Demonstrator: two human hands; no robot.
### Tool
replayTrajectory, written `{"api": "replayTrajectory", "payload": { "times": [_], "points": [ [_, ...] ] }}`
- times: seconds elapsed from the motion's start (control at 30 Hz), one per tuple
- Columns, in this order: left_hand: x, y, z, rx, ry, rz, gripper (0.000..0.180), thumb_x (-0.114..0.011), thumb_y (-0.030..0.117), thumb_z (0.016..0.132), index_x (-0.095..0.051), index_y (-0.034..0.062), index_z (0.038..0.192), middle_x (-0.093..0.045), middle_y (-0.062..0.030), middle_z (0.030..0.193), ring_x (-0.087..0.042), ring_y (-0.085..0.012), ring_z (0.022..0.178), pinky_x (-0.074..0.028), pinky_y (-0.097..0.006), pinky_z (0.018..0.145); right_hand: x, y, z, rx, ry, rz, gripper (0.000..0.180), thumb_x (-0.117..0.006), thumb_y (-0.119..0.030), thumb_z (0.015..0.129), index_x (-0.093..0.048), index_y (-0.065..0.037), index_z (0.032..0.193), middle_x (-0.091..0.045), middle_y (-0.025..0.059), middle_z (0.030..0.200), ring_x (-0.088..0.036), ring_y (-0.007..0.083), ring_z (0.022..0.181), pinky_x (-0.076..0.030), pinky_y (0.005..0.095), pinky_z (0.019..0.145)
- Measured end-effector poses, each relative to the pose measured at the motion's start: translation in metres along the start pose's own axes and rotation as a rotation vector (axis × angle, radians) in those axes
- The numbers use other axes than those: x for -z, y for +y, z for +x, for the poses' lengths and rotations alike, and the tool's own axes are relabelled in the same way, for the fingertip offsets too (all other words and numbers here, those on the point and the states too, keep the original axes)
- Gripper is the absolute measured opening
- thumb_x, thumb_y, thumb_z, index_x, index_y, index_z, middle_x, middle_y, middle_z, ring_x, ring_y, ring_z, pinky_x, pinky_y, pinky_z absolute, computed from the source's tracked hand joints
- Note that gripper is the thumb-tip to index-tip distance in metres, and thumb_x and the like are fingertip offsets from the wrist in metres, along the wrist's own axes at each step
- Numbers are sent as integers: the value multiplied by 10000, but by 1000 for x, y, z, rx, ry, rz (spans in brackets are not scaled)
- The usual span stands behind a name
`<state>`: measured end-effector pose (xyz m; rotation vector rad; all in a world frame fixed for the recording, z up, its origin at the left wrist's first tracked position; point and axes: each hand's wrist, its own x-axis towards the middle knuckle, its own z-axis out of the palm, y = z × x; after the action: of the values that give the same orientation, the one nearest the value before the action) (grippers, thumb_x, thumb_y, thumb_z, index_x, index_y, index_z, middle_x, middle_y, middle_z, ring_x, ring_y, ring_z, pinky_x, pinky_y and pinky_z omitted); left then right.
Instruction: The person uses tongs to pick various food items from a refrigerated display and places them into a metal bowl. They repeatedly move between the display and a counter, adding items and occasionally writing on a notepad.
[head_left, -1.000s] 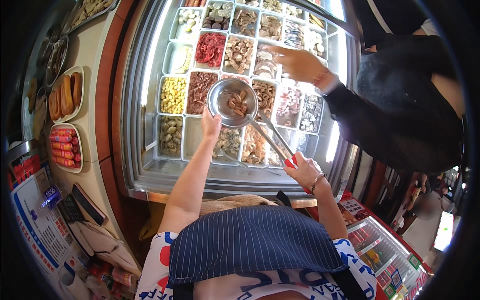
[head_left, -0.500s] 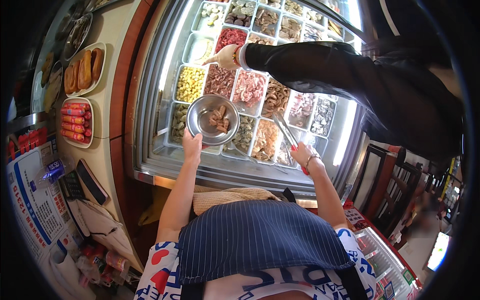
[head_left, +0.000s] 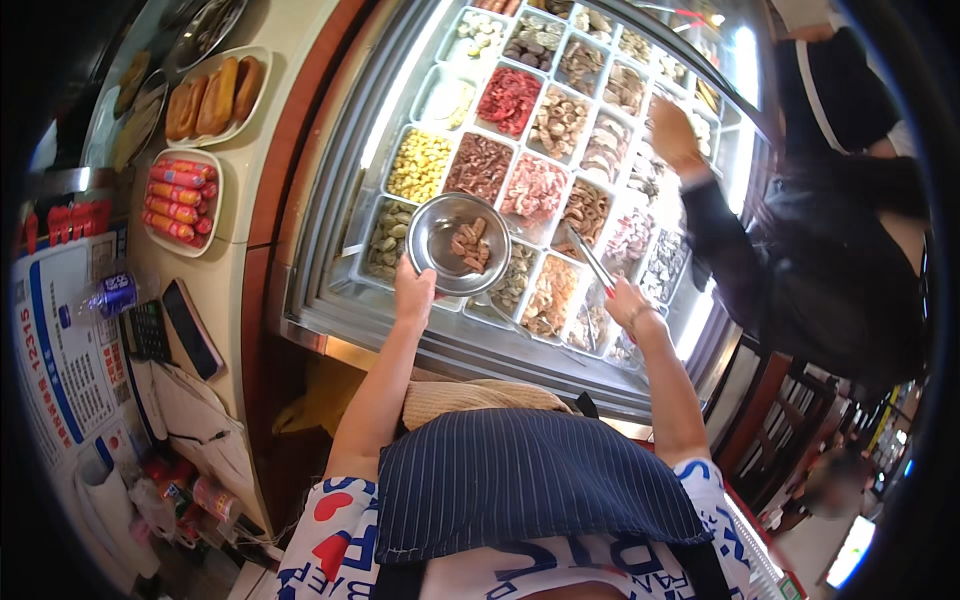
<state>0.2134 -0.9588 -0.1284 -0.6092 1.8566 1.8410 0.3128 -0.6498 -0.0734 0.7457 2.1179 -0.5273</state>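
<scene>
A round stainless steel bowl [head_left: 428,230] is gripped at its near rim by my left hand [head_left: 414,296], fingers closed on it. In the bowl lies a small heap of reddish-brown meat pieces [head_left: 474,250]. My right hand [head_left: 634,308] closes round metal tongs [head_left: 592,257] with red grips; their tips point away from me, at the near side of a bin of brown curled pieces [head_left: 586,212]. Whether the tips touch the food I cannot tell. Below the bowl and tongs spreads a lit display case with rows of white bins, among them pink sliced meat [head_left: 532,188] and yellow pieces [head_left: 416,165].
Another person's hand [head_left: 676,138] reaches over the case from the right, dark sleeve behind it. On the left counter [head_left: 275,110] sit a tray of fried dough sticks [head_left: 235,92], a tray of wrapped sausages [head_left: 182,200] and a dark phone-like slab [head_left: 192,328]. A metal frame [head_left: 345,200] edges the case.
The other person's hand has gone from the left bins to the right, farther back. My view has turned a little, shifting everything in it; I still hold the bowl and tongs.
</scene>
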Motion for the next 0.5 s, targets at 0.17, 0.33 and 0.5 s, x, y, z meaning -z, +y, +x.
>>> {"api": "replayTrajectory", "payload": {
  "times": [0.17, 0.33, 0.5],
  "points": [
    [1, -4, 1, -18, -11, -33, 320, -413, -5, 701, -437, 41, 1016, -538, -78, 852, -565, -147, 652, -513, -278, 447, 17, -24, -76, 145, -44, 214, 291, -494, -273, 766, -437, -26, 909, -552, 203, 729, -558, 319, 656, -449, 404, 617],
    [11, 5, 4, 87, 12, -23, 351, -401, -14, 691, -436, 47, 1035, -535, -85, 871, -570, -158, 647, -516, -281, 450, 18, -91, -90, 343, -139, 7, 390, -537, -371, 736, -448, -22, 887, -561, 211, 691, -574, 319, 695, -437, 407, 640],
    [42, 17, 3, 115, 69, -47, 386, -375, -24, 687, -405, 46, 1065, -523, -107, 930, -582, -185, 691, -524, -286, 482, 22, -148, -31, 413, 6, 103, 390, -536, -362, 721, -463, -14, 881, -565, 208, 729, -566, 312, 682, -427, 394, 638]
  ]
}}
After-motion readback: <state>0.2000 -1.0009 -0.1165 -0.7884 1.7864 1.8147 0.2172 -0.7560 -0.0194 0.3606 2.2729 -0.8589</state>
